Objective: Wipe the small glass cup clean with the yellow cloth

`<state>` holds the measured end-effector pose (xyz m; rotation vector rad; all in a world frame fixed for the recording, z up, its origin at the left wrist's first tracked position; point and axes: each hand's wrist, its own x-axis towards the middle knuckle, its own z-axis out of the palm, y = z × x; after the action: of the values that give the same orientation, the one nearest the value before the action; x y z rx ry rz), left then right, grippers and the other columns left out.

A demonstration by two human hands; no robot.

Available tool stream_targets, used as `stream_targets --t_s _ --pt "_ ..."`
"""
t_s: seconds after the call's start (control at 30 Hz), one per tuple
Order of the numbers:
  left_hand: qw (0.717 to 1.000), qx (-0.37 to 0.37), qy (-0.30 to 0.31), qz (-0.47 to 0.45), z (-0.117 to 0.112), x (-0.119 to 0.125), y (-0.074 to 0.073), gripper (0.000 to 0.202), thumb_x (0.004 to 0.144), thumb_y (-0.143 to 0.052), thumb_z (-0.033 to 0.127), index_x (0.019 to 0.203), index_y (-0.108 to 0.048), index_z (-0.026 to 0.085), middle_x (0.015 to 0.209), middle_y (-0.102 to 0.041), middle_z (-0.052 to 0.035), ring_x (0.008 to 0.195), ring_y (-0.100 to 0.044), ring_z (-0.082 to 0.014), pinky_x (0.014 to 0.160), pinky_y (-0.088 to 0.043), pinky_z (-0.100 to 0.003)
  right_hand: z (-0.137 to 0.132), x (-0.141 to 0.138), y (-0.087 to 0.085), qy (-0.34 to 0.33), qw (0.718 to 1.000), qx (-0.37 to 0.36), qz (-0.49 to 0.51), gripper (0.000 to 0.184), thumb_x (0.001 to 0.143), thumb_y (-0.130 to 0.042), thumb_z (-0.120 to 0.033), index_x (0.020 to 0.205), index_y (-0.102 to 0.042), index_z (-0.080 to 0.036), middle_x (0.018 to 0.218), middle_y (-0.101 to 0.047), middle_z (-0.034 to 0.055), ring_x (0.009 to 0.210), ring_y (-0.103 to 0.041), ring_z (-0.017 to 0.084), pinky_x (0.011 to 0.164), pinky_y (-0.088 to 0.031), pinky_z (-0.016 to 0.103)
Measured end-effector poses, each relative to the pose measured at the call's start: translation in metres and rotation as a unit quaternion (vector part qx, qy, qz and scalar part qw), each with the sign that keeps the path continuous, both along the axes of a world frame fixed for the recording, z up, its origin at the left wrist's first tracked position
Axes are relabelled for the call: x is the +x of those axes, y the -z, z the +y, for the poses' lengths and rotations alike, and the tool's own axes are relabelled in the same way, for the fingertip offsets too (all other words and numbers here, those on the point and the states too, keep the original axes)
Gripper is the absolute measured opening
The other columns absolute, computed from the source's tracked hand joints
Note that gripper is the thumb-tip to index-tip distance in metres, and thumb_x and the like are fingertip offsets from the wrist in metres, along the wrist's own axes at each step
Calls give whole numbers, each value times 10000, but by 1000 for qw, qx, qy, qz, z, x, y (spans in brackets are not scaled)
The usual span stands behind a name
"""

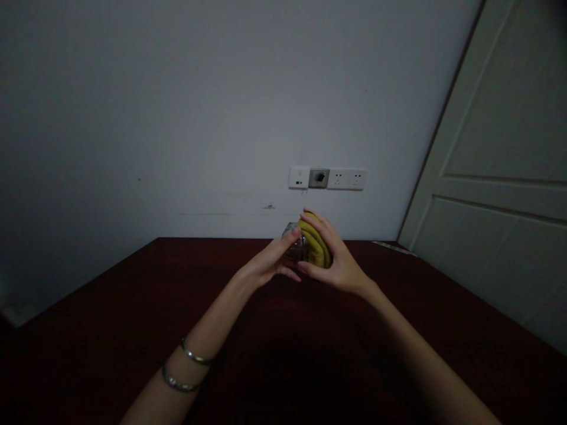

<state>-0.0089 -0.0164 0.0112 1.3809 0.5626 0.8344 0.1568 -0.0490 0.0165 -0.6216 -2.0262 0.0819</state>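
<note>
Item 1, your left hand: just left of frame centre, raised above the table. The fingers are curled, with thumb and fingertips pinching the glass piece. Two metal bangles sit on that forearm, in the lower left of centre.

Item 2, your right hand: just right of frame centre, level with the left. It is closed around the yellow cloth, thumb underneath and fingers wrapped over the top.

Item 3, glass piece: small and clear, at frame centre between your two hands. Its right side touches the yellow cloth. The light is too dim to tell its exact shape.

Item 4, yellow cloth: bunched in thick folds and pressed against the glass piece. You hold it in the air over the far part of the table, straight below the sockets.

Item 5, table: dark red-brown, filling the lower half of the frame. A thin pale strip lies at its far right corner; what it is cannot be told.

Item 6, wall: pale, across the upper half, with the sockets in a white row just above centre.

Item 7, door: pale and panelled, along the right edge.
</note>
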Motion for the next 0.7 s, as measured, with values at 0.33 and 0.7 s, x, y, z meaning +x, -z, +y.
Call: stream_targets --t_s 0.33,0.7 --pt "999 -21 -35 -6 -7 5 -4 628 728 -570 624 1153 -572 163 1040 -609 -156 698 -572 -178 559 -505 -334 12 -7 10 34 998 33 30 805 681 -725 -284 1374 -315 -305 1432 -333 85 1345 -300 255 1113 -259 491" --pt "988 84 116 -56 22 -7 25 855 604 -558 757 1250 -512 197 1365 -452 -162 1245 -412 -325 1026 -301 -490 11 -12 9 50 978 -61 195 752 621 -762 -307 1303 -451 -248 1328 -487 83 1221 -474 261 1071 -344 465"
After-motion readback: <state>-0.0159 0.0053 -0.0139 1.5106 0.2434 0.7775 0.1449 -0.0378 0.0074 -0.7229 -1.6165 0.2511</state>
